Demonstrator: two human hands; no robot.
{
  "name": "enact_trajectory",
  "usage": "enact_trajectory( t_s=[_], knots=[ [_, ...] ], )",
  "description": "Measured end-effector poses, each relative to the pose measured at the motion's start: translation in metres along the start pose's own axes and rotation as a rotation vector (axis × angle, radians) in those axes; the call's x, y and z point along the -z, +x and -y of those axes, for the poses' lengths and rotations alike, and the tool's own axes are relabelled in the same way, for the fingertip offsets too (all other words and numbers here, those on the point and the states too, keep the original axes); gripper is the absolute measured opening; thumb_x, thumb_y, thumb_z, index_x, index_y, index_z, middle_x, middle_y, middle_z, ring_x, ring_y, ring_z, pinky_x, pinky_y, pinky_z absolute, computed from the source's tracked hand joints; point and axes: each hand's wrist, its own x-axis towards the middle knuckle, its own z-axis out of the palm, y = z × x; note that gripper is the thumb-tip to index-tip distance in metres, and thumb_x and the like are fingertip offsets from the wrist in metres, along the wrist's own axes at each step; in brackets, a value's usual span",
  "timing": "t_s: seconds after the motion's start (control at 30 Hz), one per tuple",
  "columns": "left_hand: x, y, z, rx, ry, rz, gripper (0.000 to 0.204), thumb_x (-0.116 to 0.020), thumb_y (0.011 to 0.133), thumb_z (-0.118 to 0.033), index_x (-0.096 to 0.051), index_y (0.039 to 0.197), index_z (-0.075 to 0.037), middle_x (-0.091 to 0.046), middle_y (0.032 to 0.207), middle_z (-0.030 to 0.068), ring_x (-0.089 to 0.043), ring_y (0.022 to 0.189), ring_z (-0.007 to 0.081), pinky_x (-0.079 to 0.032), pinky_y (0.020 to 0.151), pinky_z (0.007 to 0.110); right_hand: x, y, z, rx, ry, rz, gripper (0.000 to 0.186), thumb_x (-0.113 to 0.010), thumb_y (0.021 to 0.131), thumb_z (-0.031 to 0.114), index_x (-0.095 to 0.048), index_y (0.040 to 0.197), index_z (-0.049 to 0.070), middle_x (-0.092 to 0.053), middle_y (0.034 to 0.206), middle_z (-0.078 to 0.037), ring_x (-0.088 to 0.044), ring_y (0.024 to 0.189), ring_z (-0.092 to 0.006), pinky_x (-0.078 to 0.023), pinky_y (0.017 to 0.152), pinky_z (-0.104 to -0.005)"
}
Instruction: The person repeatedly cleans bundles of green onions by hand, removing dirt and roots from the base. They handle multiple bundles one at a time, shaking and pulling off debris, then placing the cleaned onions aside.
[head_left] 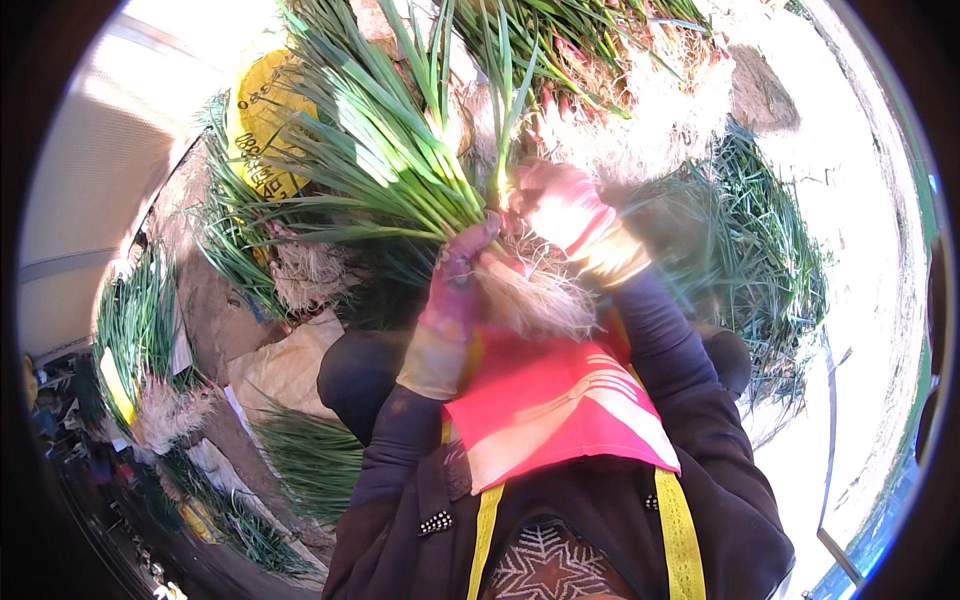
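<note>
Bunch of long green, pale-rooted stalks (425, 165) sits centre, clasped by the pink-gloved left hand (458, 272); the pink-gloved right hand (570, 212) seemingly pinches a slim green shoot (503, 148). Gathering seems underway; adding it calls for aligned roots (537, 297).

Farm or produce-handling site, by look of it; sunlit, open-air or part-sheltered, cannot tell which. Signs: brown earth-like ground (222, 335); several heaps of long-leaved onion-like plants (140, 315), pale stringy roots attached; yellow printed wrapping (262, 130); crumpled tan sheet (290, 365); pale sheeting (95, 180) standing at left.
</note>
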Motion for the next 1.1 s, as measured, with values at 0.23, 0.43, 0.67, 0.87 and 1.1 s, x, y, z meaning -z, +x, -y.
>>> enact_trajectory(
  t_s=[0.23, 0.43, 0.67, 0.87, 1.1],
  knots=[
    [0.004, -0.002, 0.011, -0.203, 0.088, 0.135, 0.030, -0.051, 0.084, -0.016, -0.057, 0.108, 0.000, -0.060, 0.093, 0.0113, -0.061, 0.074, 0.0192, -0.047, 0.071, 0.027, 0.038, 0.011, -0.006, 0.062, -0.593, -0.006, 0.035, -0.060, 0.076, 0.024, -0.060, 0.098, -0.004, -0.064, 0.088, -0.014, -0.060, 0.082, -0.0298, -0.047, 0.074, -0.0358],
    [-0.001, 0.002, 0.010, 0.109, 0.058, -0.045, 0.035, -0.058, 0.081, -0.031, -0.060, 0.100, -0.002, -0.061, 0.079, 0.0081, -0.060, 0.068, 0.0172, -0.049, 0.063, 0.028, 0.022, 0.048, 0.017, -0.412, -0.335, 0.178, 0.034, -0.056, 0.078, 0.022, -0.061, 0.100, -0.004, -0.064, 0.088, -0.016, -0.061, 0.082, -0.0259, -0.046, 0.075, -0.0340],
    [-0.001, 0.003, 0.011, -0.319, 0.306, 0.151, 0.019, -0.050, 0.087, -0.017, -0.060, 0.096, -0.003, -0.058, 0.078, 0.0063, -0.056, 0.068, 0.0144, -0.046, 0.063, 0.026, 0.004, 0.045, 0.008, -0.140, -0.115, 0.083, 0.020, -0.052, 0.079, 0.013, -0.062, 0.093, 0.002, -0.063, 0.080, -0.013, -0.061, 0.075, -0.0252, -0.047, 0.065, -0.0328],
    [-0.016, 0.000, 0.003, 0.165, -0.329, 0.029, 0.018, -0.057, 0.080, -0.023, -0.058, 0.084, -0.006, -0.058, 0.074, 0.0078, -0.058, 0.067, 0.0185, -0.049, 0.064, 0.032, 0.020, 0.031, 0.009, -0.035, -0.271, 0.084, 0.022, -0.044, 0.085, 0.016, -0.061, 0.086, 0.002, -0.061, 0.072, -0.013, -0.060, 0.056, -0.0233, -0.048, 0.054, -0.0333],
    [-0.016, 0.015, 0.002, 0.063, -0.140, 0.045, 0.025, -0.050, 0.083, -0.026, -0.056, 0.080, -0.001, -0.057, 0.073, 0.0092, -0.052, 0.059, 0.0177, -0.047, 0.060, 0.033, 0.008, 0.015, 0.019, 0.187, -0.568, -0.127, 0.019, -0.057, 0.067, 0.022, -0.058, 0.073, 0.004, -0.059, 0.066, -0.012, -0.060, 0.060, -0.0290, -0.046, 0.052, -0.0388]
  ],
)
